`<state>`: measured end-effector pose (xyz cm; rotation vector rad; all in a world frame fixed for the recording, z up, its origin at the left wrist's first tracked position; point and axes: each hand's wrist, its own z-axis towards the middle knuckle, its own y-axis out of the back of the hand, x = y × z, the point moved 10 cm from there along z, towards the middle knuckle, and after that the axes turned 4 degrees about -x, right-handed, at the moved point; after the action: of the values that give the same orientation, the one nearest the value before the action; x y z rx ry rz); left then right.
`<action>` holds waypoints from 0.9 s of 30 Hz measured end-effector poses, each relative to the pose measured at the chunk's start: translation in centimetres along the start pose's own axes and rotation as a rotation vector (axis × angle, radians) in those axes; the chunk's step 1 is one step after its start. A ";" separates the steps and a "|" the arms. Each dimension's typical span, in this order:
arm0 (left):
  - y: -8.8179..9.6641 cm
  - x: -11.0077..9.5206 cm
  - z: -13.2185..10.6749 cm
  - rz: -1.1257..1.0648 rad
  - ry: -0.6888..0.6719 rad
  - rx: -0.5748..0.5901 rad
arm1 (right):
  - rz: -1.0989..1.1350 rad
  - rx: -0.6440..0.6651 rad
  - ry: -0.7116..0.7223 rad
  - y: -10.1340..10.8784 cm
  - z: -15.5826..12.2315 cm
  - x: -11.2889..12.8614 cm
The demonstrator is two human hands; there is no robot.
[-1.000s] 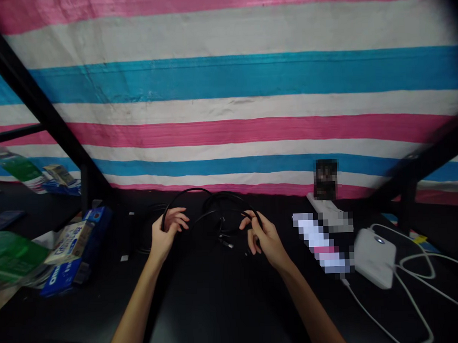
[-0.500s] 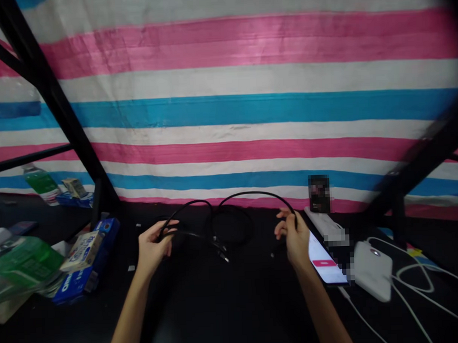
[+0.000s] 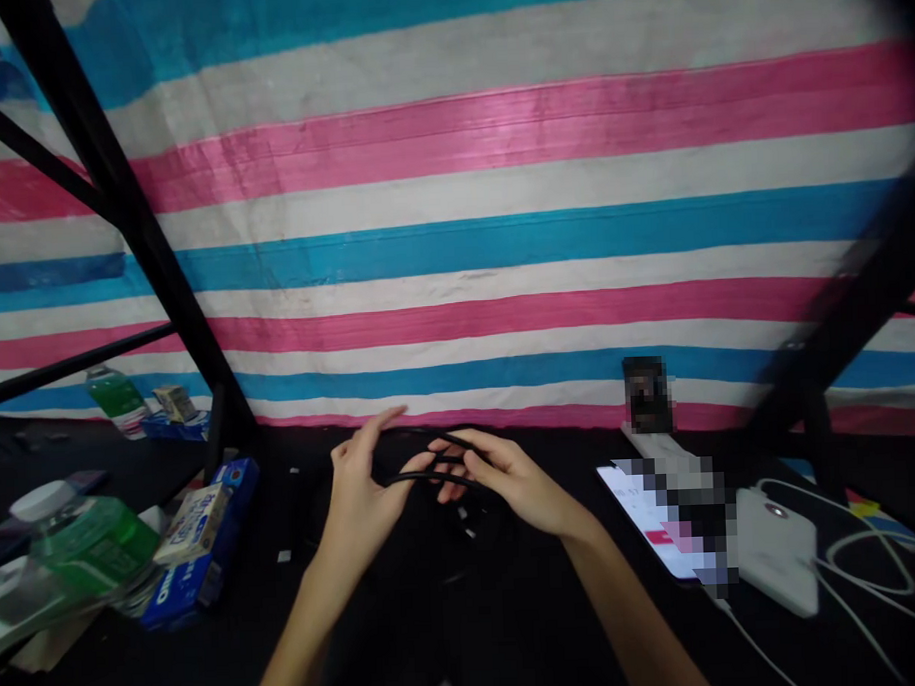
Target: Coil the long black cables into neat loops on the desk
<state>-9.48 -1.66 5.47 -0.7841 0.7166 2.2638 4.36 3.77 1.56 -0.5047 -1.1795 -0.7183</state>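
Observation:
A black cable (image 3: 434, 476) is bent into loops above the dark tabletop. My left hand (image 3: 366, 484) has it at the crook of the thumb, with the index finger raised and stretched away. Close by, my right hand (image 3: 516, 481) pinches the same cable between thumb and fingers. Below the hands, the cable's metal plug ends (image 3: 466, 523) dangle, partly blurred. Much of the coil is lost against the black surface.
Left of me are a blue OREO box (image 3: 203, 577) with a small carton (image 3: 194, 524) on it and a green-liquid bottle (image 3: 89, 541). At right lie a lit phone (image 3: 644, 522), a white power bank (image 3: 776, 547) and white cords. Black frame bars (image 3: 166, 283) flank a striped sheet (image 3: 501, 311).
My hands have come together from wide apart, right hand moving left and left hand moving right, bringing the cable's loops together. The view has shifted slightly.

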 end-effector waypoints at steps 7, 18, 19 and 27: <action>-3.7 5.8 -1.5 -0.256 0.349 0.286 | -0.134 -0.098 -0.029 0.4 -1.2 -2.3; -7.0 5.5 -6.5 -0.446 0.626 0.641 | -0.337 -0.206 -0.175 1.5 -2.2 -5.3; -6.8 5.9 -6.9 -0.467 0.635 0.636 | -0.335 -0.246 -0.175 1.8 -2.2 -5.6; -3.6 9.9 -10.5 -0.651 0.735 0.543 | -0.237 -0.464 -0.219 4.3 -3.1 -8.5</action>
<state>-9.53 -2.42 -9.44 -1.3329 1.1282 1.0975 7.76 6.55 -7.45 -0.8558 -1.2920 -1.1765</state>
